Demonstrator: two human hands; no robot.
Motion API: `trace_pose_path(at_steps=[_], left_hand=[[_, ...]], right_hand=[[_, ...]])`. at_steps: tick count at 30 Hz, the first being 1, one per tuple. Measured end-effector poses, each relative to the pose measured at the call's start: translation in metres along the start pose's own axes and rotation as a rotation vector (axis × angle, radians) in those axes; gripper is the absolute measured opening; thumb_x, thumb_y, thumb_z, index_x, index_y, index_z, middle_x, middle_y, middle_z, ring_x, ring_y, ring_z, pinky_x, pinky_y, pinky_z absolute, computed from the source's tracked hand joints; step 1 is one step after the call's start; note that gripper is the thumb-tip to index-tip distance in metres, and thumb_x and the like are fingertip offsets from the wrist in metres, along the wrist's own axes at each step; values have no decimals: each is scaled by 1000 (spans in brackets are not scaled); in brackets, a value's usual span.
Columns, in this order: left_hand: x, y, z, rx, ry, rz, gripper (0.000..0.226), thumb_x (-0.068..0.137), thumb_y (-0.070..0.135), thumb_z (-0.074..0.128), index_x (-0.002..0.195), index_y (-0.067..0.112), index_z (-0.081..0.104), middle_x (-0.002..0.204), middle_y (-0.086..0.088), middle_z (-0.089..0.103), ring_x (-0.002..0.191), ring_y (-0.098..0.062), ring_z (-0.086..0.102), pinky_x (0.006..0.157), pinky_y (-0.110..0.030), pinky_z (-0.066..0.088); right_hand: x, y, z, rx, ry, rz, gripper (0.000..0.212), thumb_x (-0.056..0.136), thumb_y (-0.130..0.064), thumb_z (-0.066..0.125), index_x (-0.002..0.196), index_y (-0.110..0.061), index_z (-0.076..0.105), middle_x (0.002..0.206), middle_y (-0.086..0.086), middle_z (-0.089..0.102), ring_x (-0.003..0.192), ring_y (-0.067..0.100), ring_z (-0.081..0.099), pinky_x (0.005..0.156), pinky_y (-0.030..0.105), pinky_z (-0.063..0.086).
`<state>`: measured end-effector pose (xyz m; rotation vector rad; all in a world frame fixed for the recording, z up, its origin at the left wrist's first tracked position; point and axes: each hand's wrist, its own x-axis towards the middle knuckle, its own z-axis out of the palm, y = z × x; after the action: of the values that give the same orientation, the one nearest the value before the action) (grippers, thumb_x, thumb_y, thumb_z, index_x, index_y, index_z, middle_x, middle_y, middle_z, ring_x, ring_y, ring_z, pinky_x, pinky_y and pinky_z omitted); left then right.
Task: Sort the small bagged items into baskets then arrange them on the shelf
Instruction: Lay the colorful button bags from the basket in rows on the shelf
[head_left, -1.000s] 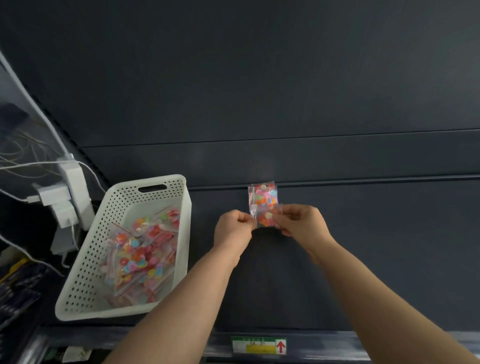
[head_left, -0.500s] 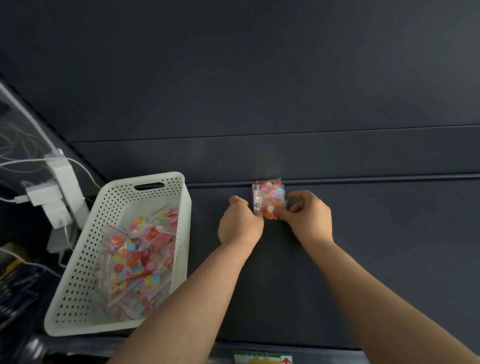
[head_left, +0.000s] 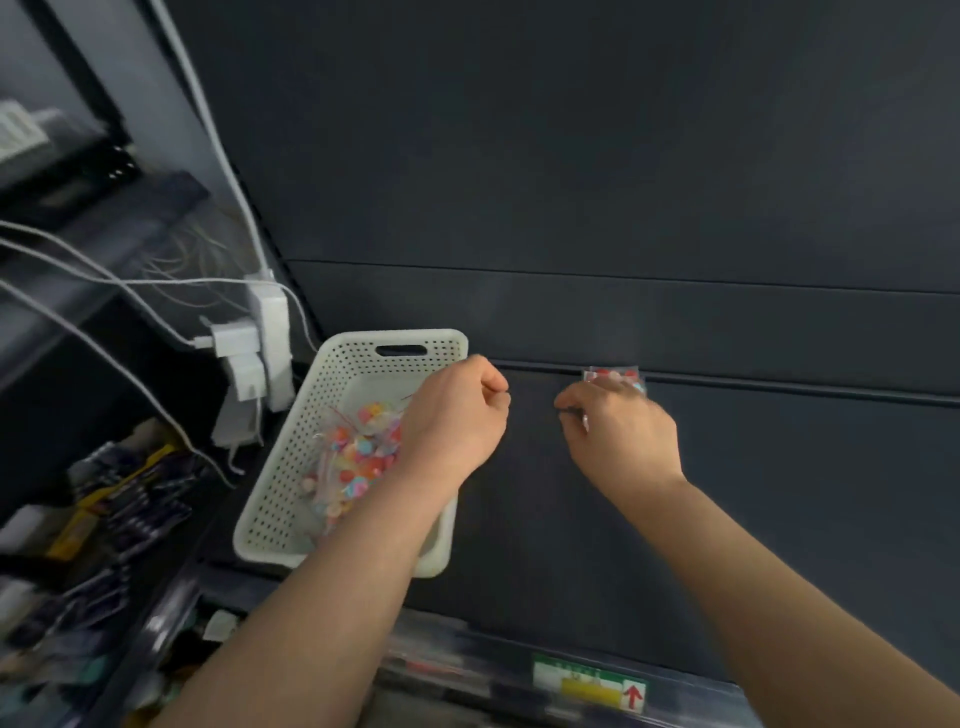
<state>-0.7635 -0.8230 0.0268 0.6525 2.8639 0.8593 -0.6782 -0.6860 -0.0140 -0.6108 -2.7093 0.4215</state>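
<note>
**One bag stood at the back of the shelf**

Our right hand (head_left: 618, 436) has its fingers curled on the lower part of a small clear bag (head_left: 612, 375) of coloured bits and holds it upright. The bag stands on the dark shelf (head_left: 779, 493), right against the ledge (head_left: 779, 387) that runs along the back. We judge it is pressed there so the ledge props it and it faces outward, starting a row that can fill toward the front.

Our left hand (head_left: 457, 415) is closed in a loose fist with the thumb against the forefinger. We see nothing in it. It hangs over the right rim of the basket (head_left: 291, 467), between the basket and the bag, probably because that is where the next piece comes from.

The basket is white and perforated and sits on the left end of the same shelf, well apart from the standing bag. More bags (head_left: 358, 452) of the same kind lie heaped in it, so most of the arranging looks undone.

As for writing, a label (head_left: 589, 686) is fixed to the front edge of the shelf. It is green and yellow with a red arrow (head_left: 632, 696) pointing up, and its print is too blurred to read. We can make out no brand on the bags.

White adapters (head_left: 236, 340) with cables (head_left: 104, 280) hang to the left of the basket.
</note>
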Motion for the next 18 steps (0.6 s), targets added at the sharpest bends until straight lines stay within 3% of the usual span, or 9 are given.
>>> trace_pose_path(at_steps=[5, 8, 13, 15, 18], left_hand=[[-20, -67, -40, 80, 19, -103, 6, 89, 25, 68, 93, 29, 69, 89, 16, 68, 86, -7, 64, 80, -34, 55], [-27, -97, -56, 160, 14, -135, 10, 88, 23, 69, 95, 30, 70, 96, 14, 70, 89, -8, 65, 80, -33, 55], [-25, -116, -66, 275, -13, -83, 17, 89, 30, 69, 106, 28, 70, 104, 10, 71, 95, -10, 64, 80, -34, 55], [-22, -117, -65, 338, -31, -98, 21, 89, 37, 67, 108, 28, 68, 106, 7, 68, 95, -14, 62, 74, -34, 53], [-18, -115, -64, 443, -92, -189, 20, 90, 45, 64, 93, 25, 66, 94, 6, 66, 82, -16, 60, 61, -29, 43]], right_hand=[[-6, -48, 17, -70, 49, -225, 11, 79, -14, 67, 80, -24, 70, 73, -3, 66, 67, 23, 62, 53, 24, 34], [-8, -69, 24, -31, 95, -297, 7, 80, -17, 68, 81, -23, 72, 71, -4, 65, 64, 22, 61, 53, 28, 45], [-9, -83, 29, 13, 70, -334, 13, 82, -35, 69, 84, -23, 75, 81, -4, 69, 72, 21, 64, 59, 30, 49], [-9, -83, 28, 21, 65, -316, 16, 83, -38, 68, 84, -24, 76, 84, -5, 69, 74, 20, 64, 60, 29, 49], [-11, -83, 26, 40, 45, -290, 17, 84, -39, 67, 85, -24, 76, 87, -6, 69, 76, 19, 65, 61, 29, 50]])
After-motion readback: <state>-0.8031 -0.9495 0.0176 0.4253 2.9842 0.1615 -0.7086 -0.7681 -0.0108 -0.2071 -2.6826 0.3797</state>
